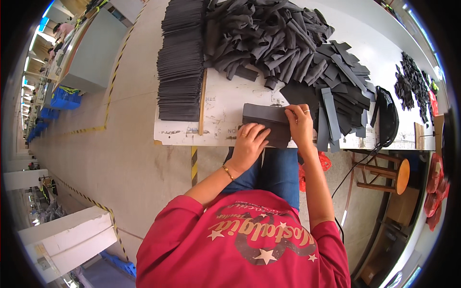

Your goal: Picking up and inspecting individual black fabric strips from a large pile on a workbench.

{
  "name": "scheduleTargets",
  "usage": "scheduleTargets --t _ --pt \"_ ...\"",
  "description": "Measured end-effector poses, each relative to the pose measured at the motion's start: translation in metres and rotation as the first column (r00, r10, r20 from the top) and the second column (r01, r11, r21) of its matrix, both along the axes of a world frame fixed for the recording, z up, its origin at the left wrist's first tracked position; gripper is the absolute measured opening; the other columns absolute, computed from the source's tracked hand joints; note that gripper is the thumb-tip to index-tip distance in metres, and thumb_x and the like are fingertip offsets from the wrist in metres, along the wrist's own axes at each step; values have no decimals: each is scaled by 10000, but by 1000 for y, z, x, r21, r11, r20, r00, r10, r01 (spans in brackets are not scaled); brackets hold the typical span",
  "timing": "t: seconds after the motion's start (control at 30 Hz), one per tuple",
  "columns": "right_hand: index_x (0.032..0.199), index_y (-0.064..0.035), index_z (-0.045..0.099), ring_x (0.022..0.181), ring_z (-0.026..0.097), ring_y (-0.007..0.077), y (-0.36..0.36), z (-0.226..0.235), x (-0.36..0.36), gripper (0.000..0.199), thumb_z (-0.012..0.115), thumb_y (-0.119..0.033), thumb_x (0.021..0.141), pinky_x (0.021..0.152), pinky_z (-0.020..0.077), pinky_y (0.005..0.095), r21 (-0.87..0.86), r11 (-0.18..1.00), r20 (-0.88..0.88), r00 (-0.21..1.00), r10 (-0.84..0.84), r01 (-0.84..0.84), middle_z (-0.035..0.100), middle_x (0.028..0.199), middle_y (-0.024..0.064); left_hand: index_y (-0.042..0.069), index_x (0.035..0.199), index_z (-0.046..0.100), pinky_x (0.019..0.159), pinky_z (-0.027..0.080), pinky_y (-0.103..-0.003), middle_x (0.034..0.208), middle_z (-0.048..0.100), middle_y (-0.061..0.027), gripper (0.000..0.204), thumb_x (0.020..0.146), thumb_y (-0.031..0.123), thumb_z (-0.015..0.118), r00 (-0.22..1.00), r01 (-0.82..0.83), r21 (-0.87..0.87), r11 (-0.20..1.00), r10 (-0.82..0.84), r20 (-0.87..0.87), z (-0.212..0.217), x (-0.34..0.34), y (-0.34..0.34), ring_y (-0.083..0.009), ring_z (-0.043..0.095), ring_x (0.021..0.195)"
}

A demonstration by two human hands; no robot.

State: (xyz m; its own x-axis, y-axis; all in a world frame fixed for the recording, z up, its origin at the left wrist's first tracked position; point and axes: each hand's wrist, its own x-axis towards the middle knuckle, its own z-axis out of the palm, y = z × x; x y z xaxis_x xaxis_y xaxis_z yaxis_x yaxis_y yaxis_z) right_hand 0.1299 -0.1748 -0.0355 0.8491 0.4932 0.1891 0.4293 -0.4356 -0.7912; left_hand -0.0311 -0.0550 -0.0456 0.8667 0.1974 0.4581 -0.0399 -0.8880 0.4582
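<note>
Wears a crimson T-shirt (192, 245), closest to the lens and printed with pale lettering and stars, above blue jeans (282, 168). Rests the left hand (247, 144), with a bracelet (228, 174) at the wrist, palm down over the lower left part of a dark grey fabric piece (261, 112), with fingers lightly bent and slightly spread across it. Sets the right hand (301, 126) at the right end of the same piece, with fingers bent and tips gathered at the upper right corner; cannot tell, for either hand, about a thumb closing from beneath. Has the piece between and under both hands, near the front edge of a scuffed white worktable (222, 139), with a lighter band above a darker one. Faces a neat row of stacked dark strips (180, 62) at far left beside a narrow wooden slat (203, 103), a heap of curled dark strips (269, 36) beyond the hands, and flatter loose strips (348, 89) to the right. Shares the room with a round-seated wooden stool (403, 176), blue crates (65, 99) at left, and black-and-yellow tape (194, 168) along a pale floor (129, 163).
</note>
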Motion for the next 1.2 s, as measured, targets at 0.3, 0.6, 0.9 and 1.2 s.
scheduleTargets --t 0.3,0.6,0.9,1.2 --pt "1376 -184 507 1316 426 282 3 21 -17 533 621 -352 883 1090 284 497 -474 840 472 729 495 -263 499 1387 80 74 1121 670 1006 406 -434 1134 572 -66 313 808 79 680 993 -61 -8 998 61 98 -19 -8 -9 -257 511 1131" --pt "1429 -211 446 1336 413 273 7 -3 2 496 548 -250 945 1088 307 502 -514 743 278 737 617 -428 488 1411 46 113 1216 623 1072 375 -423 1203 549 -40 390 826 110 635 993 -101 87 991 95 66 -45 -27 -18 -226 488 1193" --pt "1439 -218 433 1401 331 268 9 -20 -3 512 549 -238 941 1139 222 508 -575 740 317 739 595 -350 435 1468 28 124 1204 640 1030 380 -428 1183 568 -48 368 836 105 643 997 -66 1 998 66 -35 -19 -22 -17 -236 492 1193" --pt "1476 -126 351 1447 255 275 11 -11 -15 587 512 -348 958 1163 121 554 -629 738 347 761 548 -245 391 1512 34 -4 1412 409 1118 237 -589 1476 394 -155 538 951 250 523 970 -173 200 964 202 -132 -18 43 22 -344 287 1416"
